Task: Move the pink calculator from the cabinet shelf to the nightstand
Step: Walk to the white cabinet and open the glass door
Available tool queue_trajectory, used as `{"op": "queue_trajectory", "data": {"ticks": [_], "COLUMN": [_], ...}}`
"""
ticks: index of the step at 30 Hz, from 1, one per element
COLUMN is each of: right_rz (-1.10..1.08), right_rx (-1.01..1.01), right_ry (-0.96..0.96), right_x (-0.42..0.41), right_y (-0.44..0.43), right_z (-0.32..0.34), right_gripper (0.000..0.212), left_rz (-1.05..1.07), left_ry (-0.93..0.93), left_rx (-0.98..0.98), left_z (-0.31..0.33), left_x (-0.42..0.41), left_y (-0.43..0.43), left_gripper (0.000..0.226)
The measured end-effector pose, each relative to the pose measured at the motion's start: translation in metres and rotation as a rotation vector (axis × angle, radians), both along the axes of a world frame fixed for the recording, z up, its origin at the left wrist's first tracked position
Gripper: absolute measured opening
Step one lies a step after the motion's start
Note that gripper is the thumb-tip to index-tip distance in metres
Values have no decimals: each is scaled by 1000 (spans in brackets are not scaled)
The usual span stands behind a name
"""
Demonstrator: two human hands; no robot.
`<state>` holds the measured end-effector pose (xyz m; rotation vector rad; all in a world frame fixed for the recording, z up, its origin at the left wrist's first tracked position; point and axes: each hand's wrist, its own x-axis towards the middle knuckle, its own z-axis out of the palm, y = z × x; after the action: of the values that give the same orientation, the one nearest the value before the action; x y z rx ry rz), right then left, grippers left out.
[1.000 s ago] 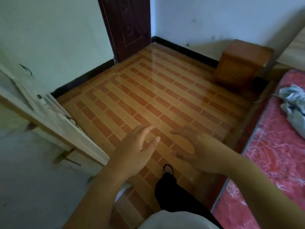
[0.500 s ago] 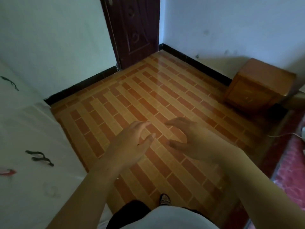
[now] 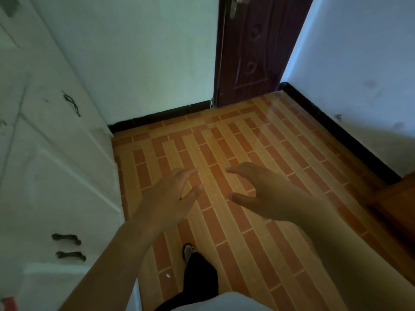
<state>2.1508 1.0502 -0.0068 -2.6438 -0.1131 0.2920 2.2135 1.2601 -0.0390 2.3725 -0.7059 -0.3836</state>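
Nearest the camera, a white shirt hem (image 3: 224,303) fills the bottom edge, with a black trouser leg (image 3: 199,274) stepping forward and a patterned sandal (image 3: 188,252) on the brick-patterned tile floor (image 3: 235,153).

Both bare forearms reach out over the tiles. The left hand (image 3: 173,196) is held palm inward, fingers (image 3: 187,175) loosely curled and spread apart, thumb separate, gripping nothing. The right hand (image 3: 258,194) mirrors it just beside, its fingers apart and slightly hooked, thumb below them, also empty. The two hands do not touch; bare floor shows between them.

Along the left stands a white cabinet (image 3: 45,164) with panelled fronts, all closed as far as this angle shows, so what it holds is hidden. Two dark handles (image 3: 67,240) sit one above the other low on its face, and another dark handle (image 3: 71,104) lies higher up. A small red thing (image 3: 7,303) shows at the lower left corner; it is too blurred to name.

The pink calculator is not visible anywhere in this view, neither in either hand nor on any surface shown.

At the right edge an orange-brown wooden corner (image 3: 397,198) juts in, probably the nightstand, though too little of it shows to be sure. Beyond, black skirting (image 3: 157,116) lines the pale walls, and a dark red door (image 3: 253,50) with a brass handle (image 3: 234,6) closes the far corner.
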Motion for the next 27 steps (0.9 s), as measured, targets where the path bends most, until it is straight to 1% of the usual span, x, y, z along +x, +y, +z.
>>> {"op": "queue_trajectory", "data": {"ticks": [3,8,11,15,17,20,23,27], "right_rz": [14,69,106,176,230,283,325,380], "right_rx": [26,45,55,76,83,98,124,162], "right_ry": [-4,-83,-82,-24,-33,-57,-83,-79], "right_x": [78,189,238,304,343,411,487,589], "right_y": [-1,5,14,24,28,29,27,25], "right_z": [10,29,29,25,21,16,18,37], "right_gripper": [59,57,56,58,57,56,55,54], "left_rz": [47,101,141,195,243,311,359,455], "left_ry": [-42,-121,-119,-89,-94,-98,-144,-184], "left_rx": [11,30,15,-3,-7,-6,5,41], "left_z": [16,39,41,34,28,24,29,48], "left_x": [66,163,205,258,290,347,411,496], "left_y": [2,8,11,23,29,32,28,26], "left_gripper": [51,50,54,51,53,57,59,53]}}
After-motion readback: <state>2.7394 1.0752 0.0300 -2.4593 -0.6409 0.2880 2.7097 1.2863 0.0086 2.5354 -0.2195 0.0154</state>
